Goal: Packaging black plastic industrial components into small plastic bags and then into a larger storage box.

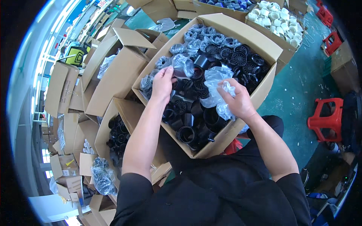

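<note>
Head view. Large carton (pixel 264 41), open, filled with black plastic rings (pixel 186 133) and spoked wheels (pixel 238 58), some bagged. Left hand (pixel 163 83): closed on a bagged part (pixel 183 66), lifted above the heap. Right hand (pixel 238 102): clenched on crumpled clear bags (pixel 215 84) at the carton's near side. Step judged: unwrapping parts. Next move calls for pulling the film free without spilling rings. Red stool (pixel 325 117) on green floor, right.
</note>
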A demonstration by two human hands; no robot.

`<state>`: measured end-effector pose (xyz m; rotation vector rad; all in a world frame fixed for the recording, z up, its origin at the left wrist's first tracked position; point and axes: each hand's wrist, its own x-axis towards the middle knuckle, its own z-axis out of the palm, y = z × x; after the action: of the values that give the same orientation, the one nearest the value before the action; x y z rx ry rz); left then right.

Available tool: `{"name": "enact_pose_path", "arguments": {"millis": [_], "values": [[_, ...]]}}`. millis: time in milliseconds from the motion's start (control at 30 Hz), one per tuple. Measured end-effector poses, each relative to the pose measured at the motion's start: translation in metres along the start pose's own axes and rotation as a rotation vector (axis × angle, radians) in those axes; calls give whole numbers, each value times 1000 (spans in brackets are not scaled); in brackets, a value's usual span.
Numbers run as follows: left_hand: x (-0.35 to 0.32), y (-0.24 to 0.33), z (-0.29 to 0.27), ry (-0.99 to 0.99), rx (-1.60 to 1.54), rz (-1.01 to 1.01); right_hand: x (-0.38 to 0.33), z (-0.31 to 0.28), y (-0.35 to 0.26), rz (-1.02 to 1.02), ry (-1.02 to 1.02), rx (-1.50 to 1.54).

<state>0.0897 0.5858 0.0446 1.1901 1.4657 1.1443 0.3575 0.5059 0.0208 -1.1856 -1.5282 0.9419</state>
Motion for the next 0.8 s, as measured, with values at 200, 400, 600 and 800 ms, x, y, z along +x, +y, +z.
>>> {"name": "enact_pose_path", "arguments": {"millis": [200,400,600,800], "values": [[-56,8,23,-249,-500,-162,-3,-3,-7,-10,-96,-84],[-86,8,51,-314,-509,-170,-2,4,-8,56,27,-158],[-89,7,50,-277,-456,-136,4,1,3,10,-47,-190],[-88,2,27,-45,-85,-84,1,-2,1,-127,-65,-113]]}}
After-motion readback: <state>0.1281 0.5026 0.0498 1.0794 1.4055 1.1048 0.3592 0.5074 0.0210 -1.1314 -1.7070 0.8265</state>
